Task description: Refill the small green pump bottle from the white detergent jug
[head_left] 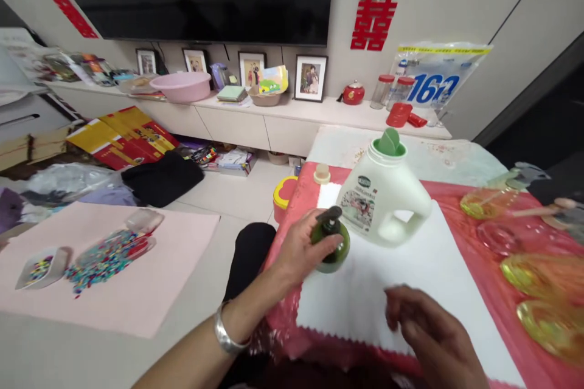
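My left hand [298, 246] is wrapped round a dark green pump bottle [336, 256] with a black pump head, standing at the left part of a white mat [360, 304]. Just behind it is a large pale detergent jug [387, 185] with a handle and a green spout in its uncovered mouth. A small cream-coloured cap [322, 174] lies left of the jug. Low over the front of the mat, my right hand [431, 331] is loosely curled, with thumb and fingers apart and nothing visible between them. It is apart from the bottle and the jug.
Yellow-tinted clear bottles [531, 276] lie on the red table cover [460, 219] at the right, beside a spray bottle [499, 191]. At lower left, a pink sheet [150, 279] bears scattered coloured pieces [103, 258]. A low cabinet [287, 134] stands behind.
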`<act>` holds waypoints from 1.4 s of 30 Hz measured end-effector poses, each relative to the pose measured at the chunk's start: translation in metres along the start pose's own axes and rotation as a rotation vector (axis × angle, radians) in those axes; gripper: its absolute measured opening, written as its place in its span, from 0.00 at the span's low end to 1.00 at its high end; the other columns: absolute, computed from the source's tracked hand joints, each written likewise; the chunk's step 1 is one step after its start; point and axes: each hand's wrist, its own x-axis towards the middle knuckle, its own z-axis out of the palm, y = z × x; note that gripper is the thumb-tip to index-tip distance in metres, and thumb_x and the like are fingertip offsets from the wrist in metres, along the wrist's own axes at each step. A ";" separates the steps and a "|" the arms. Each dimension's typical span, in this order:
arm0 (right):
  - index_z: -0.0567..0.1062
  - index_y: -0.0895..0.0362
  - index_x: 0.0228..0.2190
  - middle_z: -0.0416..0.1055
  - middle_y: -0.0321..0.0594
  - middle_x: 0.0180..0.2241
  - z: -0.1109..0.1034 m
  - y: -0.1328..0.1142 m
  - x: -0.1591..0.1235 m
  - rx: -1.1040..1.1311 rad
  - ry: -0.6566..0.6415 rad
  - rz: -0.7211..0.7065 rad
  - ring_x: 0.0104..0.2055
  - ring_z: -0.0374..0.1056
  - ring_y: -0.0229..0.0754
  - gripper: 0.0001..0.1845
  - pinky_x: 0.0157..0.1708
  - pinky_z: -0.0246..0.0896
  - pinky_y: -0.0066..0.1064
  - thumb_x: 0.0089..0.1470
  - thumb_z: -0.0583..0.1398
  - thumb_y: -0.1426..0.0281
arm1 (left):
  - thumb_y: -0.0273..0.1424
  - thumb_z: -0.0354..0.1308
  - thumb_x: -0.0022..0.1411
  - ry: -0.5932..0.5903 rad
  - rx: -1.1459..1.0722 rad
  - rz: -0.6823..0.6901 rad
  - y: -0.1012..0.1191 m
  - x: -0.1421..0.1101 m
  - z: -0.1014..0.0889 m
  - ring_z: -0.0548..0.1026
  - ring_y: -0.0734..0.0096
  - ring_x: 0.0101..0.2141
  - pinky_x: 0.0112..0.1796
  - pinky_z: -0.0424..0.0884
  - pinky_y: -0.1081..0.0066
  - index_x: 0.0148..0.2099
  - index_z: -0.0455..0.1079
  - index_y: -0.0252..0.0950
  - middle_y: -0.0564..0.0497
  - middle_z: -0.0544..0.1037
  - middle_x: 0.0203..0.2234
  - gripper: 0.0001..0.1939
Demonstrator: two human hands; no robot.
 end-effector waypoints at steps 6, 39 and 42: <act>0.77 0.50 0.47 0.70 0.39 0.47 0.040 -0.016 0.039 -0.305 0.177 -0.312 0.47 0.68 0.39 0.14 0.43 0.68 0.27 0.60 0.65 0.62 | 0.40 0.62 0.64 0.000 0.062 0.106 -0.026 -0.043 0.047 0.75 0.57 0.51 0.53 0.70 0.59 0.50 0.73 0.41 0.45 0.78 0.49 0.15; 0.72 0.53 0.56 0.70 0.37 0.52 0.058 0.005 0.066 -0.437 0.140 -0.391 0.54 0.67 0.41 0.24 0.54 0.66 0.33 0.58 0.62 0.68 | 0.33 0.72 0.48 0.047 0.159 0.260 -0.059 -0.048 0.056 0.72 0.53 0.51 0.51 0.72 0.53 0.57 0.62 0.41 0.45 0.72 0.50 0.36; 0.74 0.53 0.53 0.69 0.38 0.52 0.057 0.004 0.066 -0.377 0.051 -0.420 0.56 0.65 0.41 0.19 0.56 0.64 0.33 0.60 0.61 0.67 | 0.33 0.71 0.49 0.063 0.144 0.268 -0.058 -0.049 0.057 0.72 0.54 0.50 0.50 0.72 0.54 0.57 0.62 0.41 0.45 0.72 0.49 0.34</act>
